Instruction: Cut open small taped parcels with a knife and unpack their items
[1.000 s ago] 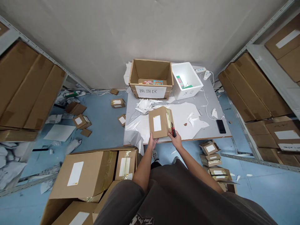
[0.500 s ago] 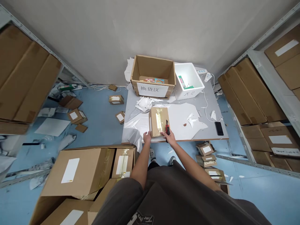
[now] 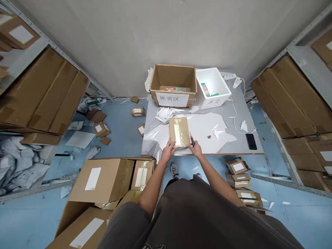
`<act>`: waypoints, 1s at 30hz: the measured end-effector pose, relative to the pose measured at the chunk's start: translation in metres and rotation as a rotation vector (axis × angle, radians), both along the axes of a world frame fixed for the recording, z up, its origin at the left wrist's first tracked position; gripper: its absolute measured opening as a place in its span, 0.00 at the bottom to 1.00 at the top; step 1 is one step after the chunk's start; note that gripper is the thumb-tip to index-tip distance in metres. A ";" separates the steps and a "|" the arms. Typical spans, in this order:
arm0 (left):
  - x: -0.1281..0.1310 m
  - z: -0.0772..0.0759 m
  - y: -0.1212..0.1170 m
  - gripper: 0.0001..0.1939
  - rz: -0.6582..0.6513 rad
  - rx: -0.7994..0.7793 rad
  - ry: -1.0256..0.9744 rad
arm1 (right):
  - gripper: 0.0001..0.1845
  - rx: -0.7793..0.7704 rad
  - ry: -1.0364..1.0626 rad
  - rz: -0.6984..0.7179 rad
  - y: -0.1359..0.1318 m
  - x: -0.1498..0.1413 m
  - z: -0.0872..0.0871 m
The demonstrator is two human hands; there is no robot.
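Note:
A taped brown cardboard box lies on the white sheet near the table's front edge, a strip of shiny tape running down its top. My left hand grips the box at its near left corner, fingers over the edge. In my right hand is a red and black utility knife, its tip pointing away from me. That hand is at the near right corner of the box, fingers closed round the handle. Whether the knife touches the cardboard I cannot tell.
Behind the box stand an open carton with a paper sign and a white foam box. Crumpled paper lies beyond the box; a phone is at the right. A large carton of boxes stands at my left.
My left hand has shifted from the box's left side onto its near corner. The knife, upright before, now leans left beside the box. The whole view has swung leftward.

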State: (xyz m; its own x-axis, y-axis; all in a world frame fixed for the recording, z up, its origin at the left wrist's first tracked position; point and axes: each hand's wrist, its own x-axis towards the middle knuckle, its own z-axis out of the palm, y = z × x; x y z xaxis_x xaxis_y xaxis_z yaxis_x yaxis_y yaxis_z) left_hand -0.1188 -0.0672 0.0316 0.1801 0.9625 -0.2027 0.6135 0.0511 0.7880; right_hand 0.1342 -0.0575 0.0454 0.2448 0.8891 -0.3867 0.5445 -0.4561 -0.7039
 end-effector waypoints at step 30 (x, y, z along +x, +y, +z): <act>-0.002 0.005 0.174 0.78 -0.386 -0.071 0.402 | 0.31 0.130 -0.131 0.399 0.167 -0.040 0.029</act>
State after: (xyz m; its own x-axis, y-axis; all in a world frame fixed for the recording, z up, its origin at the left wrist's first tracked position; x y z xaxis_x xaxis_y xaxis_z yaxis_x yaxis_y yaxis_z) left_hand -0.1208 0.1068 0.0369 0.4112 0.8238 -0.3902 0.8499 -0.1919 0.4907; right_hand 0.0945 0.1097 0.0744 -0.0883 0.9633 -0.2536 0.7489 -0.1037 -0.6546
